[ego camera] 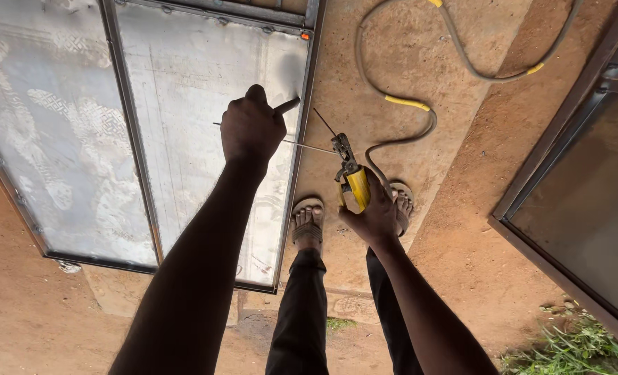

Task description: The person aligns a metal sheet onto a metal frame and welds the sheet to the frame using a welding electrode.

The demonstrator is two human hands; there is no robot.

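My left hand (252,128) is closed in a fist around a short dark metal tool (286,106), held over the right edge of a grey sheet-metal panel (198,160) in a steel frame lying on the ground. My right hand (377,214) grips a yellow-handled welding electrode holder (354,184) just right of the frame. A thin electrode rod (309,146) runs from its jaws leftward, passing under my left hand. Another thin rod (324,121) angles up from the jaws.
A grey cable (399,103) with yellow tape bands loops over the dirt floor behind the holder. My feet in sandals (309,223) stand beside the frame. Another metal frame (566,208) lies at the right, with grass (573,351) at the bottom right.
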